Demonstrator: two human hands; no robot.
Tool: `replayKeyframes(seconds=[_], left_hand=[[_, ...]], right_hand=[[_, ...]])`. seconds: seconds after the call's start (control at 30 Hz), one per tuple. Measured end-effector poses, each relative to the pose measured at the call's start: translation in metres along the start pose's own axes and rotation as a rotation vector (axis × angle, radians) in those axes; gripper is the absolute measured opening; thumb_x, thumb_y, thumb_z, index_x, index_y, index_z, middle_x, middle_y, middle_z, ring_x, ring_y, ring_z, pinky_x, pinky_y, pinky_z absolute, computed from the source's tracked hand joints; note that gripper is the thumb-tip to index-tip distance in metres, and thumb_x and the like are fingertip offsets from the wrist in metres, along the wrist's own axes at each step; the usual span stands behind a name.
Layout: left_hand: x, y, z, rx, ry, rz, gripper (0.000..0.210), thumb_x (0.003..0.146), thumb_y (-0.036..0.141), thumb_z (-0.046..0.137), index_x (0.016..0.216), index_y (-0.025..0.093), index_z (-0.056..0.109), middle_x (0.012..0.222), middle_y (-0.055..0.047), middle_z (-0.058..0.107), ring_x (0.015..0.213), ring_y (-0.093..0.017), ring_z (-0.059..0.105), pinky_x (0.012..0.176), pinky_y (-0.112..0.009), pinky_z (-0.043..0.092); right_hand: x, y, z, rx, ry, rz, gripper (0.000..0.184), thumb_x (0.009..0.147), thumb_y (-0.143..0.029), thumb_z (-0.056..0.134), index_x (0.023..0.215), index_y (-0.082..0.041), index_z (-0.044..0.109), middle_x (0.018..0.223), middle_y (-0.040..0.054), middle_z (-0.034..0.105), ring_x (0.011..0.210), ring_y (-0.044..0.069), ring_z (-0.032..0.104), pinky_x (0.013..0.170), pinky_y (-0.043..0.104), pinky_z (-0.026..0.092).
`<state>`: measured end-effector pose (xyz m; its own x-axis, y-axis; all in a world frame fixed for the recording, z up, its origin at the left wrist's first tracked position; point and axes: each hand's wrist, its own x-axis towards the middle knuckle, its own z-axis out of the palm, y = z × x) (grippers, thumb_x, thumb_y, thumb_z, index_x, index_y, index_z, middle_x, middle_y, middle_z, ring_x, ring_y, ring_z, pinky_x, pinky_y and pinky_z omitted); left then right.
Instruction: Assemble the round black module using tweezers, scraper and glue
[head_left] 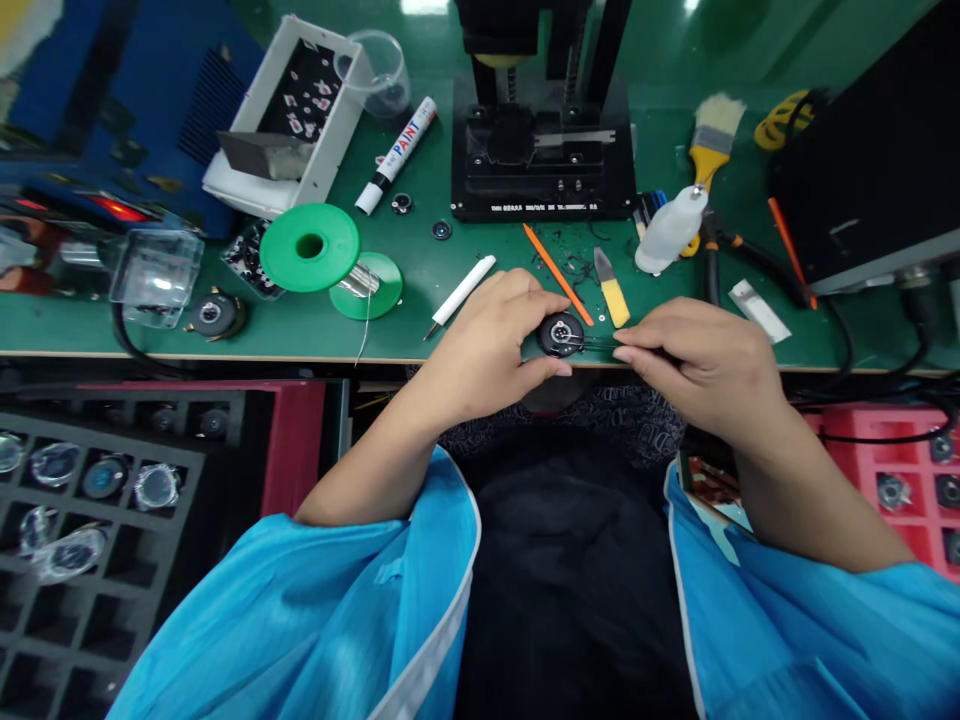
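My left hand (pixel 495 345) grips a small round black component (pixel 559 335) at the table's front edge, thumb below it and fingers above. Its face is turned up and shows a metallic centre with small shiny spots. From the right, my right hand (pixel 697 360) pinches thin dark tweezers (pixel 598 343), whose tips reach the component's right side; whether they grip anything there is too small to tell. Just beyond lie an orange stick (pixel 559 275) and a small knife-like blade with a yellow handle (pixel 611 290). A white pen-like tool (pixel 463 292) rests beside my left hand.
A green solder wire spool (pixel 311 247), paint marker (pixel 397 155) and white box of small parts (pixel 341 130) stand left. A black fixture (pixel 544 190) is at the back. Right are a white bottle (pixel 671 232), brush (pixel 712 140) and pliers (pixel 757 265). Foam trays (pixel 112 530) sit below left.
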<state>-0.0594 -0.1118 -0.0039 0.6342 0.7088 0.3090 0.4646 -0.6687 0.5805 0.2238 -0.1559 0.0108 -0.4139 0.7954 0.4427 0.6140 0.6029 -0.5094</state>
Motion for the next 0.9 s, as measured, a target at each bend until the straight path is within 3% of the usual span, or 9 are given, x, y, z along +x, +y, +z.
replayKeyframes(seconds=[0.4, 0.9], left_hand=[[0.000, 0.000, -0.001, -0.016, -0.013, -0.021, 0.052, 0.090, 0.031, 0.094, 0.136, 0.020, 0.072, 0.124, -0.013, 0.074, 0.116, -0.033, 0.068, 0.102, -0.051, 0.056], [-0.001, 0.000, -0.001, -0.013, -0.010, -0.016, 0.053, 0.090, 0.031, 0.094, 0.137, 0.020, 0.071, 0.125, -0.013, 0.074, 0.116, -0.033, 0.068, 0.102, -0.051, 0.056]], right_hand=[[0.005, -0.005, -0.011, -0.101, -0.137, -0.005, 0.013, 0.109, -0.026, 0.073, 0.107, -0.029, 0.085, 0.097, 0.0035, 0.087, 0.087, 0.024, 0.082, 0.069, 0.037, 0.061], [0.001, -0.007, 0.000, -0.008, -0.052, 0.023, 0.014, 0.108, -0.020, 0.073, 0.104, -0.027, 0.084, 0.093, 0.0026, 0.086, 0.083, 0.022, 0.082, 0.070, 0.034, 0.062]])
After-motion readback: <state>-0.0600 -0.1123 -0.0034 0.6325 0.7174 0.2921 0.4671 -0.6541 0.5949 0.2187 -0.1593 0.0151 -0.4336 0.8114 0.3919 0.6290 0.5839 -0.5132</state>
